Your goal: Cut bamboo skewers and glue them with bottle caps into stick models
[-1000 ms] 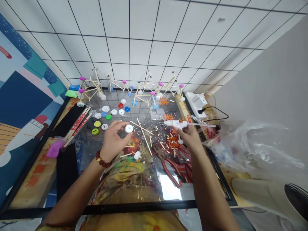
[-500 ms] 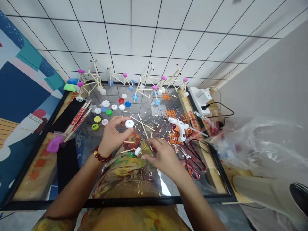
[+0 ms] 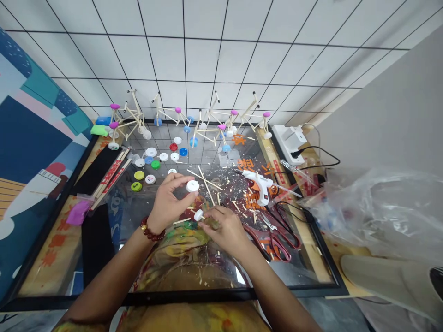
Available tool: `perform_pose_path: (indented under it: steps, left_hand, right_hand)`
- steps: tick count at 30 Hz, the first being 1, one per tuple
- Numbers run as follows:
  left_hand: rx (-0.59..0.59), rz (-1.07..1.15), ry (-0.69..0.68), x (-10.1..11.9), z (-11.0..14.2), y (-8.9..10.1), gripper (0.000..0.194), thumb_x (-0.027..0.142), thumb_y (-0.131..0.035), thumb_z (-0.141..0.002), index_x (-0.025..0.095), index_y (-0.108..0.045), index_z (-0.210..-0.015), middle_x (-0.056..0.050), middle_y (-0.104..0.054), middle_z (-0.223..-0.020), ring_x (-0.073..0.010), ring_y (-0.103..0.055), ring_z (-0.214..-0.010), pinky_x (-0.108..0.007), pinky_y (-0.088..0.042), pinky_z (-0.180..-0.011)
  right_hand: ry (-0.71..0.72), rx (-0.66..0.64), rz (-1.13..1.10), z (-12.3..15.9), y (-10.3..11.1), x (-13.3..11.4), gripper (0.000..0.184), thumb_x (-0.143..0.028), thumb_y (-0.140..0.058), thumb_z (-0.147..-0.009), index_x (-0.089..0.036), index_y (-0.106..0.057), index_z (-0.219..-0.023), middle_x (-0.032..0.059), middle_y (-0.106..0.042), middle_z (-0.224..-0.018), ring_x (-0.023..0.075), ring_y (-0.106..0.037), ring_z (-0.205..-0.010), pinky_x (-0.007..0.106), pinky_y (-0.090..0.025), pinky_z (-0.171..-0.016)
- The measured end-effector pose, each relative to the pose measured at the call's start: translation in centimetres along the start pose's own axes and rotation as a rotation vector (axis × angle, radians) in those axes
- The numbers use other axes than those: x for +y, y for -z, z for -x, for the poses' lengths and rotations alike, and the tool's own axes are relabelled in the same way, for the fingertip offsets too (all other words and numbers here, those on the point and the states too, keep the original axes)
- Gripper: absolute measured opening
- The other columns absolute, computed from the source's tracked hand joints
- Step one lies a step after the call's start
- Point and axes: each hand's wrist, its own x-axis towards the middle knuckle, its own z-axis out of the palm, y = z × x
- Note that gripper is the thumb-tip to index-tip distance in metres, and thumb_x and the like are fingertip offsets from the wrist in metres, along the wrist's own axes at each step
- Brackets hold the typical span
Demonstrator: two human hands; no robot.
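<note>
My left hand (image 3: 169,200) pinches a white bottle cap (image 3: 192,186) between thumb and fingers, its round face turned up. Just below and to the right, another white bottle cap (image 3: 198,215) sits on a short wooden stick. My right hand (image 3: 224,228) has closed its thumb and fingertips on that stick, right beside the cap. Whether the cap still rests on the table I cannot tell. Under and around the hands lie loose thin sticks (image 3: 206,185), two of them crossed.
Several stick-and-cap bicycle models (image 3: 207,131) line the back edge. Coloured bottle caps (image 3: 155,164) lie at left, near packed sticks (image 3: 110,177). At right are a glue gun (image 3: 259,182), red-handled scissors (image 3: 278,244), a power strip (image 3: 287,145) and a plastic bag (image 3: 360,207).
My right hand has moved left and closed on the stick of the lower cap, which lay beside it before. My left hand has shifted slightly right and down with its cap.
</note>
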Motion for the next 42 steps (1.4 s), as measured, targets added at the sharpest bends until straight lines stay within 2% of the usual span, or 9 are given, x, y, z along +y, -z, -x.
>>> perform_pose_path:
  steps: [2,5,11,14,17,22,27,34,42]
  left_hand:
    - [-0.002,0.017,0.014,-0.2,0.1,-0.2,0.029,0.023,-0.074,-0.071,0.020,-0.075,-0.099,-0.004,-0.061,-0.092,-0.0168,-0.058,-0.086,-0.031,-0.047,-0.082]
    - [-0.034,0.131,0.091,-0.5,0.3,-0.3,0.028,0.024,-0.075,-0.072,0.022,-0.075,-0.100,-0.004,-0.063,-0.096,-0.0166,-0.057,-0.088,-0.031,-0.046,-0.085]
    - [-0.107,0.839,0.549,0.0,0.2,-0.2,0.026,0.023,-0.080,-0.069,0.018,-0.075,-0.094,-0.004,-0.069,-0.093,-0.0146,-0.060,-0.085,-0.030,-0.049,-0.087]
    - [-0.181,1.152,0.741,0.7,0.0,0.0,0.019,0.022,-0.075,-0.075,0.015,-0.073,-0.092,-0.004,-0.068,-0.087,-0.0146,-0.061,-0.081,-0.035,-0.051,-0.089]
    - [-0.216,1.311,0.866,1.0,-0.1,0.1,0.015,0.023,-0.069,-0.081,0.014,-0.070,-0.093,-0.006,-0.069,-0.089,-0.0174,-0.063,-0.086,-0.038,-0.052,-0.089]
    - [-0.207,1.391,0.955,1.0,-0.1,-0.2,0.013,0.023,-0.063,-0.086,0.014,-0.068,-0.095,-0.007,-0.071,-0.091,-0.0204,-0.065,-0.092,-0.040,-0.052,-0.087]
    - [-0.168,1.344,1.005,0.9,-0.2,-0.4,0.011,0.025,-0.065,-0.085,0.016,-0.069,-0.090,-0.007,-0.073,-0.091,-0.0210,-0.066,-0.092,-0.041,-0.052,-0.088]
    - [-0.206,1.190,0.907,0.6,0.1,-0.6,0.013,0.032,-0.068,-0.080,0.021,-0.072,-0.086,-0.007,-0.073,-0.094,-0.0236,-0.065,-0.092,-0.046,-0.052,-0.089]
    - [-0.204,1.176,0.886,0.8,0.2,-0.9,0.014,0.031,-0.069,-0.079,0.020,-0.072,-0.088,-0.006,-0.072,-0.091,-0.0207,-0.065,-0.087,-0.042,-0.052,-0.088]
  right_hand:
    - [0.016,-0.027,0.066,0.0,-0.2,0.0,0.003,-0.024,-0.065,-0.086,-0.021,-0.066,-0.087,0.0041,-0.069,-0.086,0.0188,-0.064,-0.079,0.031,-0.047,-0.075]
    - [0.033,0.013,0.056,0.0,-0.3,-0.2,0.007,-0.020,-0.060,-0.089,-0.020,-0.067,-0.085,0.0045,-0.070,-0.084,0.0182,-0.063,-0.077,0.031,-0.046,-0.073]
    - [-0.010,0.339,-0.319,-0.6,1.4,-1.4,0.008,-0.017,-0.059,-0.090,-0.020,-0.066,-0.091,0.0034,-0.068,-0.085,0.0145,-0.062,-0.076,0.027,-0.048,-0.070]
    - [-0.008,0.384,-0.342,-1.1,2.2,-2.0,0.007,-0.017,-0.060,-0.089,-0.020,-0.066,-0.088,0.0016,-0.067,-0.078,0.0132,-0.060,-0.069,0.026,-0.047,-0.066]
    - [0.013,0.390,-0.307,-1.7,2.5,-2.5,0.008,-0.019,-0.060,-0.089,-0.020,-0.067,-0.087,0.0008,-0.067,-0.073,0.0128,-0.059,-0.064,0.026,-0.046,-0.063]
    - [0.018,0.387,-0.282,-2.7,2.3,-3.0,0.011,-0.021,-0.059,-0.090,-0.020,-0.069,-0.087,0.0007,-0.070,-0.073,0.0126,-0.061,-0.064,0.025,-0.047,-0.064]
    - [-0.008,0.368,-0.273,-3.5,1.9,-2.9,0.014,-0.023,-0.059,-0.089,-0.020,-0.071,-0.082,0.0005,-0.070,-0.070,0.0121,-0.062,-0.063,0.024,-0.047,-0.062]
    - [-0.052,0.350,-0.282,-3.8,1.7,-2.8,0.017,-0.026,-0.059,-0.089,-0.021,-0.071,-0.078,0.0005,-0.070,-0.070,0.0120,-0.062,-0.062,0.024,-0.047,-0.062]
    - [-0.068,0.368,-0.327,-4.1,1.7,-2.9,0.016,-0.023,-0.061,-0.087,-0.019,-0.069,-0.073,-0.0009,-0.068,-0.065,0.0108,-0.059,-0.057,0.023,-0.045,-0.058]
